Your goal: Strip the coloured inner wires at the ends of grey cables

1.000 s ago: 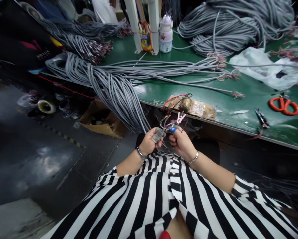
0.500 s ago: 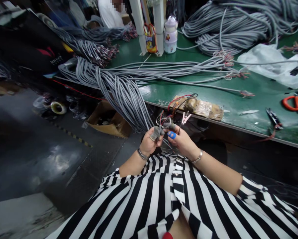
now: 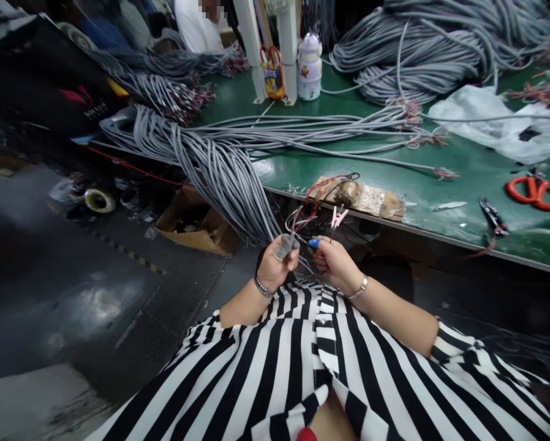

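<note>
My left hand, with grey coverings on its fingers, is closed on the end of a grey cable, from which thin coloured wires fan out upward. To its right, my right hand is pinched near those wires; a blue wrap shows on one digit. What lies between its fingertips is too small to make out. Just beyond the right hand a pink clip stands at the bench edge. Behind it lies a taped wooden block with red and black leads.
A thick bundle of grey cables hangs over the edge of the green bench. Orange-handled pliers and small cutters lie at the right. A bottle stands behind, and a cardboard box sits below.
My right hand has drawn slightly away from my left, opening a small gap, and its fingers have curled in. The left hand keeps its hold. The whole view has shifted a little.
</note>
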Demonstrator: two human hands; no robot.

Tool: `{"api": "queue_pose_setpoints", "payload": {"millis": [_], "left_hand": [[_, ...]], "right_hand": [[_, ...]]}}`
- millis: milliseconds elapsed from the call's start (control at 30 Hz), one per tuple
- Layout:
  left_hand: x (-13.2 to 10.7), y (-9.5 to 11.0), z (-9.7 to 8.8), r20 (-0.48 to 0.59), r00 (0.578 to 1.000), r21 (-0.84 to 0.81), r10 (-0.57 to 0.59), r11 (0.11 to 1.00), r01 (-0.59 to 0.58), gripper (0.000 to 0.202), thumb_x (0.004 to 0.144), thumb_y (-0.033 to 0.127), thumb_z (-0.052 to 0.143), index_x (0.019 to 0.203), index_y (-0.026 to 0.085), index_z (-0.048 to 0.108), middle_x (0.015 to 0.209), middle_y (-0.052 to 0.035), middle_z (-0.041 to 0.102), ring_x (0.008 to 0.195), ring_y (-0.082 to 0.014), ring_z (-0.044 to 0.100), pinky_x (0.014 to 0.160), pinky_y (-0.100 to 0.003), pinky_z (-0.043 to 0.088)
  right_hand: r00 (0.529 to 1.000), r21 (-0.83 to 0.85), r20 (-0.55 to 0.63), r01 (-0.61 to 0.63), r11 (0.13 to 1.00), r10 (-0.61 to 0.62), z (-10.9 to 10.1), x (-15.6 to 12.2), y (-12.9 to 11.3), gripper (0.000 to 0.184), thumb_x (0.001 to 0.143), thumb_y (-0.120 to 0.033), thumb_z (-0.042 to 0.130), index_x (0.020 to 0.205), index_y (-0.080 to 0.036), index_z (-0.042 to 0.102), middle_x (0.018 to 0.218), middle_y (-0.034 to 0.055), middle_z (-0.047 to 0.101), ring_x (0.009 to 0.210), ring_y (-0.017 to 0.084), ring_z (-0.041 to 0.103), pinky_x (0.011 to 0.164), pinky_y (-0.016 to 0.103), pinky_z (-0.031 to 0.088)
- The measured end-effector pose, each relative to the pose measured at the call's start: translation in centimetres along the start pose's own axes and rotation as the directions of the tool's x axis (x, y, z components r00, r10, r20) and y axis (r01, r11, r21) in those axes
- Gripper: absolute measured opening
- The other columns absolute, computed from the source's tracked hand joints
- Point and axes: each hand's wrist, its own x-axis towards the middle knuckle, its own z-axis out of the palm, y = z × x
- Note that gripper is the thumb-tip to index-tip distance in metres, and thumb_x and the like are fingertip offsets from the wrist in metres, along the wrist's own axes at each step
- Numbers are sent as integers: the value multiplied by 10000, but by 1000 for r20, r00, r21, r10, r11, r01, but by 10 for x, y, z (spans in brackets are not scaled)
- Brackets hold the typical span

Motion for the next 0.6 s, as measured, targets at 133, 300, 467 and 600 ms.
{"api": "queue_pose_setpoints", "payload": {"millis": [133,300,467,600], "left_hand": [[0,4,1,26,999,-53,-20,998,21,381,728,436,790,738,136,555,540,52,507,351,-30,397,380,-162,279],[2,8,-3,-39,998,-61,51,997,-53,382,703,431,814,772,161,553,564,54,521,403,-44,444,402,-168,311],[6,1,-9,-119,989,31,83,996,-80,454,626,445,860,799,172,541,594,46,574,453,-59,492,404,-161,315],[7,-11,-10,-108,991,80,79,994,-70,433,644,421,853,817,172,544,615,46,596,474,-57,511,434,-165,352]], "right_hand": [[996,-62,15,-82,995,83,-4,5,6,318,601,-281,661,571,-217,351,426,-105,327,353,18,197,361,186,101],[996,-249,-57,-84,965,72,-18,8,18,297,628,-335,681,600,-215,410,436,-98,353,362,35,233,364,198,127],[930,-464,139,364,807,-340,-27,-12,8,328,736,-481,670,659,-203,515,536,-34,478,481,96,405,455,239,348],[825,-539,230,550,638,-517,-20,-22,-7,275,807,-467,645,781,-201,581,638,-1,558,579,127,487,548,259,421]]}}
